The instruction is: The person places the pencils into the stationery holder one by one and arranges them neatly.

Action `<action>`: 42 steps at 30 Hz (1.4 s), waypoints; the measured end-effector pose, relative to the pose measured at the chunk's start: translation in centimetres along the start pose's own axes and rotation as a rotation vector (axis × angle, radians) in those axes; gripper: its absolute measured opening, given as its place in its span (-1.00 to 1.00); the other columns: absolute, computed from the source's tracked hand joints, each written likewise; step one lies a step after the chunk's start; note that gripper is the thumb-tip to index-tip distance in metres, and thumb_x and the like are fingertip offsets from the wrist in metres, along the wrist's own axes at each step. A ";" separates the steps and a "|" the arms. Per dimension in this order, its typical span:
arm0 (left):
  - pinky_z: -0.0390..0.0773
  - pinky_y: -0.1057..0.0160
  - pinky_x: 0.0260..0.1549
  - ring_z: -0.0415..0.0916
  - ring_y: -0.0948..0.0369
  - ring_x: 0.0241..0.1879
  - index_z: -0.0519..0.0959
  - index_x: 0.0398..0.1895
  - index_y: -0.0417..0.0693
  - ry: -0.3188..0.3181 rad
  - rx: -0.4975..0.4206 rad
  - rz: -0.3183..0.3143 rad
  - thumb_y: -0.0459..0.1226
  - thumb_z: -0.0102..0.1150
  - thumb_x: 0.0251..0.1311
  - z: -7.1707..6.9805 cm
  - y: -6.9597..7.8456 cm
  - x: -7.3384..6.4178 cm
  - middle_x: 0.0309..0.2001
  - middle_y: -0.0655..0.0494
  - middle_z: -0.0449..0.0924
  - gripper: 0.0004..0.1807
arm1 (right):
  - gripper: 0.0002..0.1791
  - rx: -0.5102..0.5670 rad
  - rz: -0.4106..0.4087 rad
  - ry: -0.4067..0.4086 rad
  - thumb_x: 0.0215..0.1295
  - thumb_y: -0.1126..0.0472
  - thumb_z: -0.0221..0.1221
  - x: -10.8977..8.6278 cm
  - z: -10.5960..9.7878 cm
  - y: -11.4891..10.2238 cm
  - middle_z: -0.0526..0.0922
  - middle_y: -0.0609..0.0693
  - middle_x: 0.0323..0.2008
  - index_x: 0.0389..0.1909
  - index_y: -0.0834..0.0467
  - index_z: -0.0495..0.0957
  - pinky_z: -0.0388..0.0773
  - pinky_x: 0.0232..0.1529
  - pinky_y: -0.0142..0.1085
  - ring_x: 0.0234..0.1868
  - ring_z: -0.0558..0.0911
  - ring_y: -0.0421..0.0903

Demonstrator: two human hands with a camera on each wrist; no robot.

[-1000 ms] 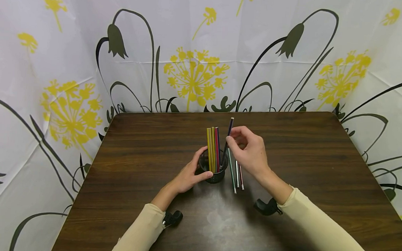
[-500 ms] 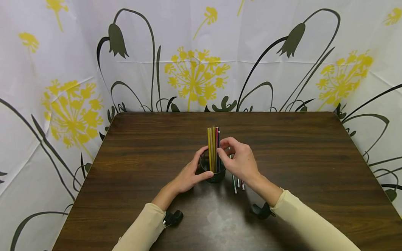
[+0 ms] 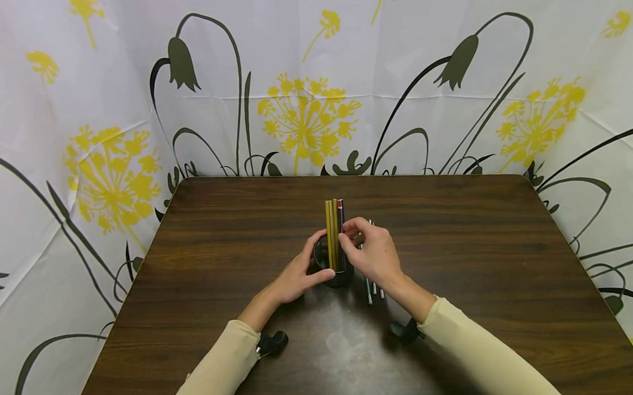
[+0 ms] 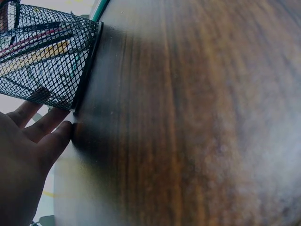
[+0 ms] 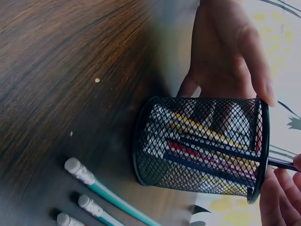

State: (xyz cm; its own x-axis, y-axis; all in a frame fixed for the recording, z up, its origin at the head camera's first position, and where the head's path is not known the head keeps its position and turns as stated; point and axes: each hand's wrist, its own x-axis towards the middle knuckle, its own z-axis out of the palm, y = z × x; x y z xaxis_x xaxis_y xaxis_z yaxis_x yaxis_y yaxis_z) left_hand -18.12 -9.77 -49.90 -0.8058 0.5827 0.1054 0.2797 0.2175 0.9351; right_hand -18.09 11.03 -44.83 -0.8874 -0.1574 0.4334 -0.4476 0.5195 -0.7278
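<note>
A black wire-mesh pencil cup (image 5: 202, 146) stands on the table. My left hand (image 3: 293, 280) holds it from the left, thumb at the near rim and fingers round the far side; the left wrist view shows fingertips against the mesh (image 4: 42, 56). Yellow pencils (image 3: 329, 234) and a red one stand inside, showing through the mesh in the right wrist view. Over the cup's right side, my right hand (image 3: 375, 251) pinches a dark pencil (image 5: 282, 164) whose lower part is in the cup. Its fingers partly hide the pencil.
Several pencils with white erasers, one of them green (image 5: 108, 193), lie on the dark wooden table (image 3: 228, 234) just right of the cup, partly beneath my right hand. A floral curtain (image 3: 313, 54) hangs behind the table's far edge. Each wrist wears a black device.
My right hand has moved left and down with the dark pencil, which now stands close against the other pencils in the cup. My left hand has stayed on the cup.
</note>
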 end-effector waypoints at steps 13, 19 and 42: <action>0.29 -0.15 0.23 0.36 -0.11 0.24 -0.16 0.56 0.02 -0.025 -0.006 -0.028 -0.37 0.12 0.34 -0.4 2.2 -0.3 0.36 -0.24 0.24 -0.13 | -0.90 -0.083 0.096 0.086 0.19 0.17 0.34 0.9 1.1 -0.2 0.65 -0.15 -0.52 -0.32 0.09 0.67 0.52 -0.54 -0.32 -0.56 0.59 -0.27; 0.25 -0.19 0.24 0.33 -0.13 0.25 -0.14 0.56 0.02 -0.028 -0.008 -0.023 -0.32 0.15 0.35 -0.3 2.2 -0.3 0.35 -0.25 0.24 -0.14 | -0.91 -0.096 0.122 0.108 0.16 0.16 0.36 1.1 1.3 -0.1 0.63 -0.18 -0.55 -0.36 0.08 0.68 0.49 -0.58 -0.33 -0.59 0.57 -0.30; 0.27 -0.16 0.24 0.35 -0.12 0.24 -0.15 0.56 0.03 -0.032 -0.018 -0.032 -0.32 0.15 0.35 -0.4 2.3 -0.3 0.35 -0.25 0.23 -0.13 | -0.89 -0.174 0.154 0.085 0.13 0.15 0.38 1.5 1.6 0.1 0.61 -0.21 -0.58 -0.49 0.01 0.63 0.48 -0.56 -0.29 -0.58 0.57 -0.28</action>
State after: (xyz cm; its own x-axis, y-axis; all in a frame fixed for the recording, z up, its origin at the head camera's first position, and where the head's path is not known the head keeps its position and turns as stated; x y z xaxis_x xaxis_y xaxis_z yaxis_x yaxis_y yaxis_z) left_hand -17.46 -9.75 -47.66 -0.7969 0.6006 0.0649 0.2447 0.2226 0.9437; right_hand -19.67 9.50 -45.13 -0.9279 0.0022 0.3728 -0.2756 0.6696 -0.6897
